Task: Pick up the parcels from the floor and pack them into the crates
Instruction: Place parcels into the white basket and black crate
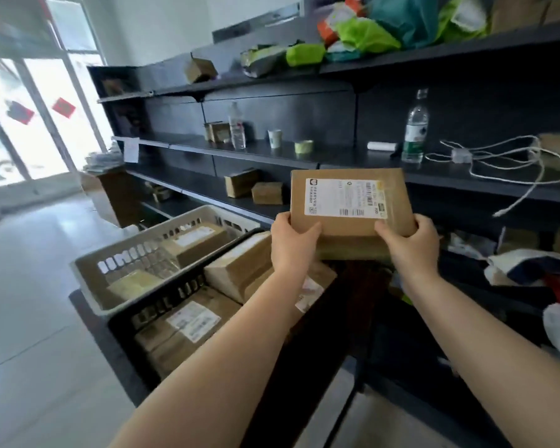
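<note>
Squarely, each hand [293,244] [412,245] grips flat, labelled cardboard parcel [349,202].

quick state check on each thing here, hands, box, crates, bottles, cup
left hand: gripping held parcel's lower left corner
right hand: gripping its lower right corner
held parcel: lifted, label facing camera
white crate: partly filled with parcels
black crate: holds several parcels
green-label bottle: upright, capped
paper cup: upright

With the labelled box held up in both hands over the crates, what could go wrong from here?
1. The left hand and right hand pinch only the bottom edge of the cardboard parcel, so it may tip away.
2. The black crate already looks stacked high; another box might slide off.
3. The white crate appears to have more room.
</note>
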Available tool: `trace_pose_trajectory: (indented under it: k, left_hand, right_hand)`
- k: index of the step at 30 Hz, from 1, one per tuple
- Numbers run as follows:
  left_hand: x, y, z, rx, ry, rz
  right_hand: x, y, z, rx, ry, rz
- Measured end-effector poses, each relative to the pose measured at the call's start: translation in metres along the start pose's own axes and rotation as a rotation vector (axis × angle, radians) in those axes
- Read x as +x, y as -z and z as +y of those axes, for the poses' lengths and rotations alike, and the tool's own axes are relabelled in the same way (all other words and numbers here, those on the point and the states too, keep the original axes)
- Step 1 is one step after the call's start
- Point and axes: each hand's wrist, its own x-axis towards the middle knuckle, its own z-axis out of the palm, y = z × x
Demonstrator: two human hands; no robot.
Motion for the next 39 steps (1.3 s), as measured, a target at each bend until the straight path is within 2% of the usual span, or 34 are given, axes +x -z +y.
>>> trace_pose_trajectory:
  k: [8, 14, 18, 20, 23, 26, 31, 35, 37, 39]
  left_hand:
    - [0.105, 0.153, -0.046, 0.016, 0.057, 0.202]
    - [0.187, 0.241, -0.104, 0.111, 0.185, 0.25]
    - [0.215, 0.262, -0.15, 0.158, 0.301, 0.188]
    - [0.22, 0.26, -0.17, 0.198, 0.361, 0.163]
    - [0.224, 0.249, -0.194, 0.182, 0.417, 0.074]
    - [0.23, 0.245, -0.203, 0.144, 0.443, 0.053]
    - [0.254, 0.261, -0.184, 0.108, 0.421, 0.027]
    - [0.261, 0.265, -0.163, 0.119, 0.388, -0.07]
    - [0.261, 0.263, -0.156, 0.102, 0.435, -0.117]
    - [0.261, 0.267, -0.157, 0.15, 0.424, -0.105]
  right_hand:
    - [-0.017, -0.195, -0.04, -0.063, 0.088, -0.278]
    - [-0.017, -0.332, -0.039, -0.131, 0.08, -0.474]
    - [-0.01, -0.395, -0.016, -0.261, 0.003, -0.568]
    - [-0.005, -0.416, -0.002, -0.339, -0.039, -0.597]
    - [0.012, -0.437, 0.005, -0.401, 0.0, -0.515]
    - [0.031, -0.451, 0.001, -0.634, 0.085, -0.525]
    - [0.052, -0.467, -0.017, -0.796, 0.159, -0.488]
    - [0.067, -0.47, -0.046, -0.954, 0.217, -0.44]
    - [0.07, -0.473, -0.05, -1.056, 0.222, -0.475]
    - [0.067, -0.474, -0.038, -1.043, 0.191, -0.546]
